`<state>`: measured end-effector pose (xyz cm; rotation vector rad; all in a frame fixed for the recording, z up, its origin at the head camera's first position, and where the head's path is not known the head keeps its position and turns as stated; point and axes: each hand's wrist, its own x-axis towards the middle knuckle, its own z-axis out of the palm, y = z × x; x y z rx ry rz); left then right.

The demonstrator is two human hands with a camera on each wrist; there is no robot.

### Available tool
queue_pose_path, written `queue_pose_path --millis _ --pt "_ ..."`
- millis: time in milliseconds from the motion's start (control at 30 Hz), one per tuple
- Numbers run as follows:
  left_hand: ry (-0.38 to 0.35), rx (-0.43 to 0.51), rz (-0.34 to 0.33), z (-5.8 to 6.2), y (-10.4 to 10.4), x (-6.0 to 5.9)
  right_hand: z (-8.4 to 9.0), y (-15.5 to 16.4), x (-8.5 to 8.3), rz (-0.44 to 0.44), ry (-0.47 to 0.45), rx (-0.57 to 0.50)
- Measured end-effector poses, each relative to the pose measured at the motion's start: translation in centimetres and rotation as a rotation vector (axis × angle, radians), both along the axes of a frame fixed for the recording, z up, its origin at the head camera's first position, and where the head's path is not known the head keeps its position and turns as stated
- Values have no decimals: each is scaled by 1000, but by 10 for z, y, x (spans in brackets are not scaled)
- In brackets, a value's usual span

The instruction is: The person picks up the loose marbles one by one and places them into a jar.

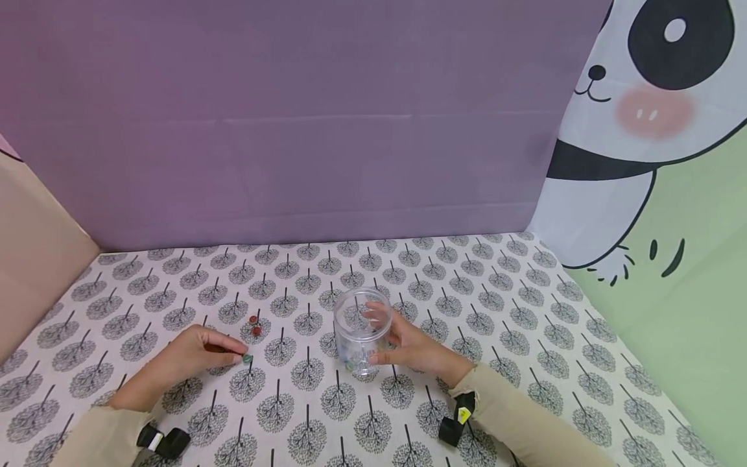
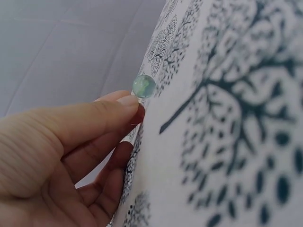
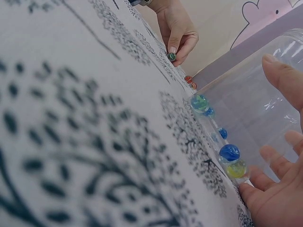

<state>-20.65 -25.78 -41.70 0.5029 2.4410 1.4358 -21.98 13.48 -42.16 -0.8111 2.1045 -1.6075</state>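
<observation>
On cloth, left hand point(image 1: 192, 357) fingertips touch marble point(image 1: 248, 358).

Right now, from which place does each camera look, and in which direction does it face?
Head: above, looking forward and down at the tablecloth; both hands and sleeves show; right hand holds the clear jar.
Left wrist: low beside the cloth, facing the fingertips of the left hand at a green marble.
Right wrist: low, facing across the cloth to the jar's marbles; own fingers show.
Shared: the right wrist view also shows the left hand and green marble.
</observation>
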Motion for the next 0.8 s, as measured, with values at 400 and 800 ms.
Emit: queue_pose_path --millis 400,800 --pt "37 -67 36 4 1 3 0 -1 -1 11 13 7" --pt "76 -85 86 16 4 4 2 1 0 15 2 -1"
